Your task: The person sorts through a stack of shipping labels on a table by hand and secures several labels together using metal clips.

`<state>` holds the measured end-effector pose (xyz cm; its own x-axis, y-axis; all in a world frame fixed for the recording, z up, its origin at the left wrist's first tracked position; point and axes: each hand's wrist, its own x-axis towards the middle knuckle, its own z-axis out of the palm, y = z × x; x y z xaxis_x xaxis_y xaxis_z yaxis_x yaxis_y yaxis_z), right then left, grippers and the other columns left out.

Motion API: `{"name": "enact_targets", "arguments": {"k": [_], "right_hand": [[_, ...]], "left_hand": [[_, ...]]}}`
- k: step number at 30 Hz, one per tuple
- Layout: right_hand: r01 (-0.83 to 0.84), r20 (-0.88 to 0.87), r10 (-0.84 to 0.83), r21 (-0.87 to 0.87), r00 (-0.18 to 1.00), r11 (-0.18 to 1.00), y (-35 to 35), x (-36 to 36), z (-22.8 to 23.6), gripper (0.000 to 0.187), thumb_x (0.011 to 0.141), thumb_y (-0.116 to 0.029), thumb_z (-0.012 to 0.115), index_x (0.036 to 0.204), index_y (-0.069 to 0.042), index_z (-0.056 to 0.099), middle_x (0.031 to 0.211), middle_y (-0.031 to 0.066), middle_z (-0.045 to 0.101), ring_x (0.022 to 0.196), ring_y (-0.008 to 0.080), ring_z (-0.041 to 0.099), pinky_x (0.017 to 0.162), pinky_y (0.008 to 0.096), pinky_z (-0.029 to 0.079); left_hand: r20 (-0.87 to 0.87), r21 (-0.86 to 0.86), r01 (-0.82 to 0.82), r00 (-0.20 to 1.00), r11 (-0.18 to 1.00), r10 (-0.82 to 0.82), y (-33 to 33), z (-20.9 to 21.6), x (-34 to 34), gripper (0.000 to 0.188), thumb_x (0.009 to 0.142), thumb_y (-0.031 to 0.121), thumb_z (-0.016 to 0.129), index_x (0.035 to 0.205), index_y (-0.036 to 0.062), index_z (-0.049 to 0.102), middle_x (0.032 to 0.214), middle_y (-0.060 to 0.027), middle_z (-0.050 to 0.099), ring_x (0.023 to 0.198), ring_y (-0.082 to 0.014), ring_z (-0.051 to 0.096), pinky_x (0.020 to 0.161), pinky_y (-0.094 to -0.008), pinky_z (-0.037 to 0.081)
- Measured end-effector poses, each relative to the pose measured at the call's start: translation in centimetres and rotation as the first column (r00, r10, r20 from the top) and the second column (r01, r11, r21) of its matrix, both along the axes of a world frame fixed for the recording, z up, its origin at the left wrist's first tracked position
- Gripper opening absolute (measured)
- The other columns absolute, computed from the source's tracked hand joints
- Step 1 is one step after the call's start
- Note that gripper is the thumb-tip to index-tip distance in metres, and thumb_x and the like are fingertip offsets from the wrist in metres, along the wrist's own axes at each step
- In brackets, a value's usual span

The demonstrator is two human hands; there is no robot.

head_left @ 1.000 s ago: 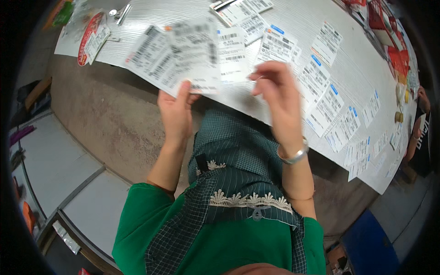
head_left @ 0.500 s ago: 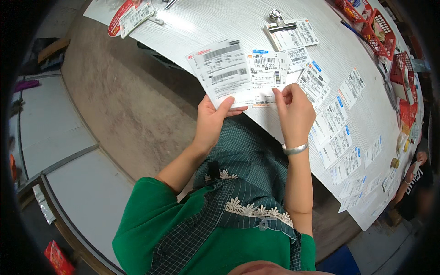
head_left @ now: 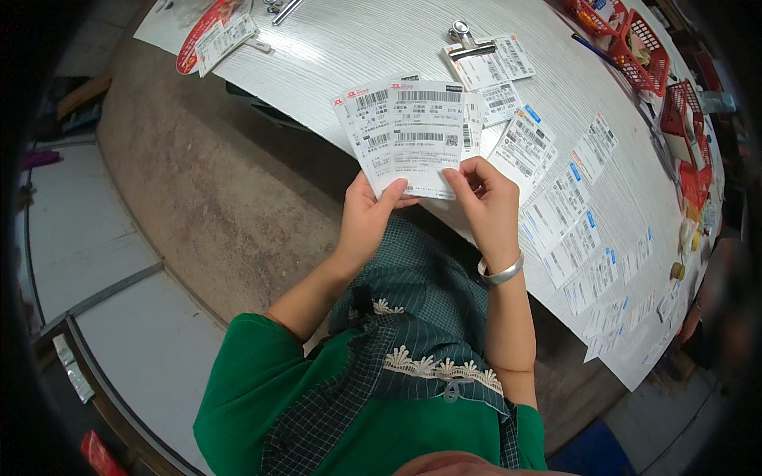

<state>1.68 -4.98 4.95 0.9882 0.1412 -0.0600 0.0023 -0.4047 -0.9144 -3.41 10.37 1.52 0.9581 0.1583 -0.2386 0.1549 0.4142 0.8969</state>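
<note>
My left hand grips a small stack of white shipping labels near the table edge, thumb on top and fingers underneath. A front shipping label with barcodes overlaps the stack and fans out to its right. Its lower right corner is pinched between the thumb and fingers of my right hand, which has a silver bangle on its wrist. Just behind, partly covered by the held papers, lies another label on the table. Close to my right hand lie overlapping blue-tabbed labels.
A metal bulldog clip grips a label stack on the white table. Rows of labels run down the right side. Red plastic baskets stand at the far right. More labels lie at the far left corner.
My right hand has moved left from the labels on the table and now pinches the front label's corner. The held labels are spread wider. The view has shifted slightly.
</note>
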Motion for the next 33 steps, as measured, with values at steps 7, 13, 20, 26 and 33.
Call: {"name": "enact_targets", "arguments": {"k": [7,13,20,26,33], "right_hand": [[0.161,-0.037,-0.159,0.068,0.987,0.985,-3.6,-1.4,-1.0,0.015,0.081,-0.012,0.064,0.073,0.0,0.06,0.056,-0.0001,0.053,0.05,0.0062,0.044,0.047,0.0217,0.035],[0.474,-0.057,-0.473,0.217,0.879,0.854,-12.5,-6.2,-0.4,0.015,0.085,-0.008,0.061,0.072,-0.002,0.056,0.059,-0.004,0.047,0.051,0.0027,0.041,0.046,0.0169,0.03],[0.576,-0.217,-0.537,0.391,0.815,0.717,-14.8,-11.6,0.5,0.015,0.084,-0.004,0.061,0.071,-0.002,0.054,0.06,-0.0029,0.049,0.05,0.0032,0.044,0.045,0.0165,0.034],[0.592,-0.193,-0.575,0.451,0.795,0.667,-16.0,-12.7,0.0,0.015,0.084,-0.002,0.06,0.071,-0.002,0.053,0.06,-0.0027,0.05,0.049,0.003,0.044,0.045,0.0162,0.034],[0.716,-0.225,-0.731,0.512,0.644,0.474,-21.0,-16.1,-1.8,0.012,0.085,-0.004,0.058,0.074,-0.003,0.054,0.06,-0.0028,0.05,0.049,0.0028,0.045,0.045,0.0163,0.035]], "left_hand": [[-0.016,-0.082,0.073,0.997,0.994,-0.075,-0.8,0.4,0.2,0.029,0.092,0.006,0.046,0.117,-0.0072,0.04,0.11,-0.019,0.057,0.092,-0.0251,0.063,0.076,-0.0313,0.054],[-0.037,-0.013,0.196,0.98,0.981,-0.196,-3.4,1.6,0.6,0.029,0.09,0.003,0.046,0.116,-0.0093,0.041,0.108,-0.0217,0.058,0.086,-0.0255,0.065,0.074,-0.0299,0.055],[-0.079,0.005,0.385,0.92,0.923,-0.383,-8.5,1.4,0.5,0.03,0.084,-0.001,0.056,0.111,-0.0084,0.046,0.1,-0.018,0.062,0.081,-0.0206,0.065,0.069,-0.0271,0.056],[-0.143,0.058,0.512,0.854,0.857,-0.501,-13.6,2.2,0.1,0.032,0.081,0.001,0.061,0.109,-0.0077,0.048,0.099,-0.0158,0.062,0.08,-0.0167,0.064,0.067,-0.0246,0.055],[-0.143,0.208,0.581,0.814,0.787,-0.563,-16.9,2.6,-0.2,0.029,0.08,0.002,0.064,0.102,-0.0083,0.05,0.093,-0.0151,0.062,0.075,-0.0185,0.064,0.066,-0.0256,0.054]]}}
